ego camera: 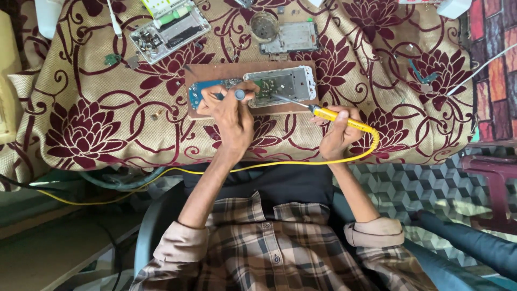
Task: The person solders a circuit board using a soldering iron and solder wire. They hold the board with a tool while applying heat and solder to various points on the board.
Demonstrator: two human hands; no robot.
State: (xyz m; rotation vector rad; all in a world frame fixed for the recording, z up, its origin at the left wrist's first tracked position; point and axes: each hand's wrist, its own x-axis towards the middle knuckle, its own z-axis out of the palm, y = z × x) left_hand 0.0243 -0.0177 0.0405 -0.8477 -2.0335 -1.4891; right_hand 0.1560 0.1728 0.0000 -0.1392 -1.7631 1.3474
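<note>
1. Both hands work at a brown board (215, 73) on the cloth-covered tabletop (107, 108): the left hand (232, 116) is closed around a small tool with a round grey end (239, 95), and the right hand (338, 134) grips a yellow-handled soldering iron (344, 120).
2. The iron's metal tip reaches to an opened phone frame (285, 83) lying on the board, just beside a blue circuit board (202, 92).
3. A yellow cord (269, 163) runs from the iron along the tabletop's front edge.
4. Farther back lie another opened phone (171, 33), a bare phone frame (293, 36) and a small round tin (264, 26).
</note>
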